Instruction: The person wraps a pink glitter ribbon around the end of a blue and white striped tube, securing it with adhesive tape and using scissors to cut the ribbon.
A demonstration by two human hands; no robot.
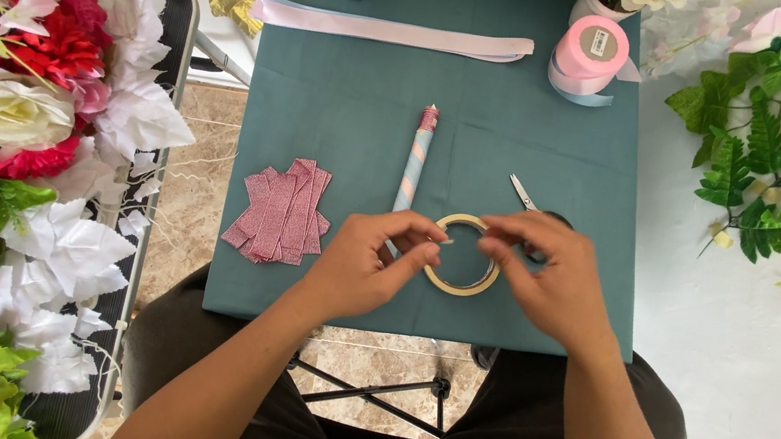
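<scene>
While both hands meet above the surface (354, 116), your left hand (367, 264) grips the tape roll (459, 284). Your right hand (553, 274) pinches its rim, scissors (523, 193) just behind.

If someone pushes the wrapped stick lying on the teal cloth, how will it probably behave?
The wrapped stick looks round and slim, so it would probably roll sideways on the teal cloth. It seems straight, so likely stiff. Being thin, it is probably light.

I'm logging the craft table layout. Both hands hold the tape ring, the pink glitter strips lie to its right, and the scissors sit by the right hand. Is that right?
Not quite: the head view shows the pink glitter strips to the left of the tape ring, beside the left hand. The scissors do sit by the right hand.
</scene>
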